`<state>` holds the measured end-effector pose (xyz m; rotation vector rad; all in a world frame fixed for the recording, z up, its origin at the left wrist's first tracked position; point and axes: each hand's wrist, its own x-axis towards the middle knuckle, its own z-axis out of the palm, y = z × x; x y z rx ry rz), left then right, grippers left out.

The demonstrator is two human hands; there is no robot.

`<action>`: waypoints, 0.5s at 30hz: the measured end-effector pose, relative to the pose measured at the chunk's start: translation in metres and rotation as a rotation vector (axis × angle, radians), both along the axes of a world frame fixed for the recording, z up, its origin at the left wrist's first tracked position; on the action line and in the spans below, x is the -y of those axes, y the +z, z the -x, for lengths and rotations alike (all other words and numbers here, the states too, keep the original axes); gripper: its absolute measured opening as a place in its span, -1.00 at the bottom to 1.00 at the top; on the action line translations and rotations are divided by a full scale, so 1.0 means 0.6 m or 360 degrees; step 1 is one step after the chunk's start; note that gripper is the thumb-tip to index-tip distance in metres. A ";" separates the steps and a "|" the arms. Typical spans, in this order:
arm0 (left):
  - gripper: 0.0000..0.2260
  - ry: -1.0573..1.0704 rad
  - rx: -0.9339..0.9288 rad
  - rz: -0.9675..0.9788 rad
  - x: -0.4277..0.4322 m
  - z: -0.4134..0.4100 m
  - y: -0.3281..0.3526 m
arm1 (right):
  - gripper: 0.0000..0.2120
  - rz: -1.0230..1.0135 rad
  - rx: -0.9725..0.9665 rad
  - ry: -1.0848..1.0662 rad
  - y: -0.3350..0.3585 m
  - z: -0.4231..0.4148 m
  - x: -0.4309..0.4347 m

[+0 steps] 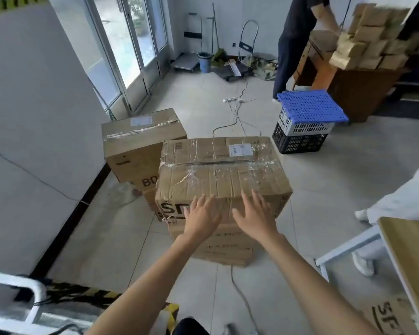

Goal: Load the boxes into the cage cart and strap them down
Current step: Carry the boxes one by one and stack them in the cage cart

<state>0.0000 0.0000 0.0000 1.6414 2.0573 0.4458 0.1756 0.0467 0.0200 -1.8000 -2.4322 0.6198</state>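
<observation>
Two stacks of boxes, rear stack (140, 141) and front stack (228, 247), stand on the floor (324, 189) beside the wall (34, 117); judged unloaded, unstrapped. Taped top box (224, 170) crowns the front stack. Left hand (201, 217) and right hand (254, 217) reach its near face, fingers spread, gripping nothing.

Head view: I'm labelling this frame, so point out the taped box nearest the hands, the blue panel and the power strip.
taped box (221, 174), head view, its taped top face.
blue panel (312, 105), head view, middle of its perforated top.
power strip (232, 100), head view, its white body.
</observation>
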 end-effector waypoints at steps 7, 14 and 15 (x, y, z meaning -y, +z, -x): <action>-0.45 0.0157 0.0001 0.0098 -0.118 0.091 -0.054 | -0.31 0.0133 0.0245 -0.0180 -0.052 -0.040 -0.131; -0.51 0.0359 -0.0152 0.0150 -0.234 0.209 -0.114 | -0.28 0.0216 0.0326 -0.0368 -0.098 -0.044 -0.281; -0.48 0.0425 -0.0168 0.0170 -0.248 0.225 -0.118 | -0.26 0.0193 0.0340 -0.0415 -0.101 -0.044 -0.301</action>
